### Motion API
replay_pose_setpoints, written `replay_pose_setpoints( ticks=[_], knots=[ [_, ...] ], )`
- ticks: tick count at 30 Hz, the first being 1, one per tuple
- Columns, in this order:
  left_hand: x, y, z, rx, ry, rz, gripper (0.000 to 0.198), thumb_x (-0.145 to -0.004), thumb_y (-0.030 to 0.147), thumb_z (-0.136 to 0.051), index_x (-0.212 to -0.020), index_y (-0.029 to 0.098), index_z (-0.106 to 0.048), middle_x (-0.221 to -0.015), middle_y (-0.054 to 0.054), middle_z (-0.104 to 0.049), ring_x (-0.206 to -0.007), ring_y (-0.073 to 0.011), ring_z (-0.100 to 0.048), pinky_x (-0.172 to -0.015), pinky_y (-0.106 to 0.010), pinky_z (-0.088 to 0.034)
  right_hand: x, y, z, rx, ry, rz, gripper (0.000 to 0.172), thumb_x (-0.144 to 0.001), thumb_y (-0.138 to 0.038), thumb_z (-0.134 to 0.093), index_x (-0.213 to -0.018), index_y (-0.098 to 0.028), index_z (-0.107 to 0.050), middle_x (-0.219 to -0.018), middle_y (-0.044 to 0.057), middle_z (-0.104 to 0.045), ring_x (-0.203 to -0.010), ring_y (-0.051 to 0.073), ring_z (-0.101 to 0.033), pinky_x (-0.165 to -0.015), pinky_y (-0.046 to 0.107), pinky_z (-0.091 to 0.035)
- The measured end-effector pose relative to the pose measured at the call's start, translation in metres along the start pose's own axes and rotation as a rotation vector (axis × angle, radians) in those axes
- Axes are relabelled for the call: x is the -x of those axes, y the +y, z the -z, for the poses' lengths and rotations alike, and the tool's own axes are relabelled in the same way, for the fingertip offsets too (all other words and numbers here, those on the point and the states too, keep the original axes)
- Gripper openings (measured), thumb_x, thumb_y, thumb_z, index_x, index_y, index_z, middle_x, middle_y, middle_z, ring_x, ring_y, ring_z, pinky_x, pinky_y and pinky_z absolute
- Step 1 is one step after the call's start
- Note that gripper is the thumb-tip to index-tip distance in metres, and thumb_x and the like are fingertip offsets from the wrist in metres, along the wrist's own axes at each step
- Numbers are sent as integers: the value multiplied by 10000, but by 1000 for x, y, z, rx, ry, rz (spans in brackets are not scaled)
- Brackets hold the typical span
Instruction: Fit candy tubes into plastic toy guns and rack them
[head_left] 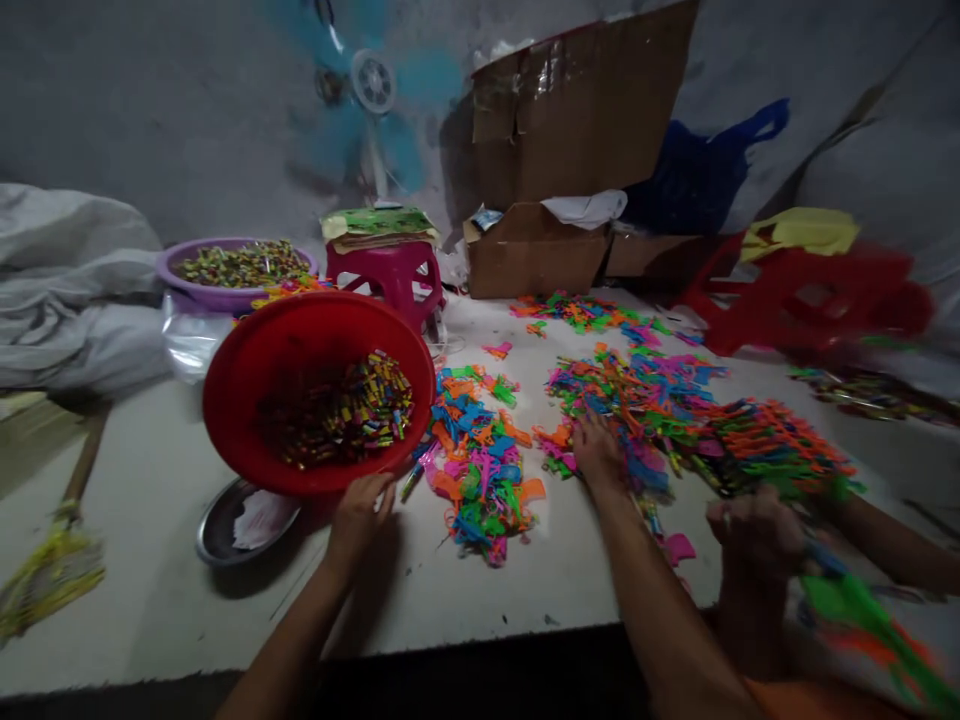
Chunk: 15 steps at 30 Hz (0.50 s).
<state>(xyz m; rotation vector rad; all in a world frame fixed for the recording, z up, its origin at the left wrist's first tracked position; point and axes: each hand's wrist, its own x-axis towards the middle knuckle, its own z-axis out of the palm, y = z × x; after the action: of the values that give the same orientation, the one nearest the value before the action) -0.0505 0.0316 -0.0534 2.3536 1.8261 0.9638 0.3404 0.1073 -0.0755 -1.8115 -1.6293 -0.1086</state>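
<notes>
My left hand (363,512) is at the lower right rim of a red basin (247,440), fingers loosely apart; whether it touches the rim is unclear. Small, shiny, candy-like tubes (367,405) lie in the basin, which tips towards me. Beside that hand is a heap of small, brightly coloured plastic toy guns (487,470). My right hand (598,448) reaches into the left edge of a second toy gun pile (637,390), fingers stretched forward over the pieces; I see nothing held in it.
At right, another person's hand (761,525) is near blurred green and orange toys (862,620). A metal bowl (214,540) with paper sits under the basin's edge. Behind are a purple basin (217,297), a pink stool (390,270), a fan (373,82), cardboard boxes (536,250) and a red stool (810,285).
</notes>
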Motion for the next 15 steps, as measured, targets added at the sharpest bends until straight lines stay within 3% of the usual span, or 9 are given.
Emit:
replay_pose_setpoints(
  ticks=[3, 4, 7, 10, 15],
  knots=[
    [-9, 13, -24, -2, -76, 14, 233, -797, 282, -468, -947, 170, -605, -919, -89, -653, -869, -205, -580, -808, -333, -442, 42, -57, -5, -61, -46, 57, 397, -852, -327, -304, -1044, -147, -600, -1066, 115, -606, -1041, 221, -516, -919, 400, -381],
    [-12, 17, -32, 0, -93, 25, 227, -790, 269, -474, -942, 166, -607, -903, -91, -653, -853, -205, -584, -794, -331, -444, 61, -79, -5, -106, -143, 126, 395, -851, -356, -332, -1099, -165, -573, -1120, 106, -580, -1075, 224, -494, -930, 399, -370],
    [-14, 24, -43, 24, -136, 64, 226, -792, 240, -443, -919, 158, -610, -837, -88, -651, -785, -196, -594, -725, -313, -460, 116, -136, -1, -75, -311, 218, 588, -737, -510, -511, -1255, -240, -439, -1342, 88, -372, -1239, 321, -283, -975, 507, -265],
    [-1, 26, -31, 59, -153, 115, 284, -803, 283, -412, -960, 131, -595, -826, -94, -642, -724, -187, -599, -669, -303, -469, 138, -162, 2, -63, -365, 244, 657, -723, -489, -546, -1308, -261, -353, -1401, 73, -265, -1281, 324, -173, -1003, 522, -192],
    [32, 17, 18, 150, -200, 351, 398, -758, 423, -447, -1033, 159, -560, -789, -44, -620, -589, -157, -580, -599, -290, -472, 120, -164, 1, -178, -341, 277, 536, -775, -403, -509, -1272, -227, -410, -1362, 89, -340, -1272, 281, -216, -1014, 501, -188]
  ],
)
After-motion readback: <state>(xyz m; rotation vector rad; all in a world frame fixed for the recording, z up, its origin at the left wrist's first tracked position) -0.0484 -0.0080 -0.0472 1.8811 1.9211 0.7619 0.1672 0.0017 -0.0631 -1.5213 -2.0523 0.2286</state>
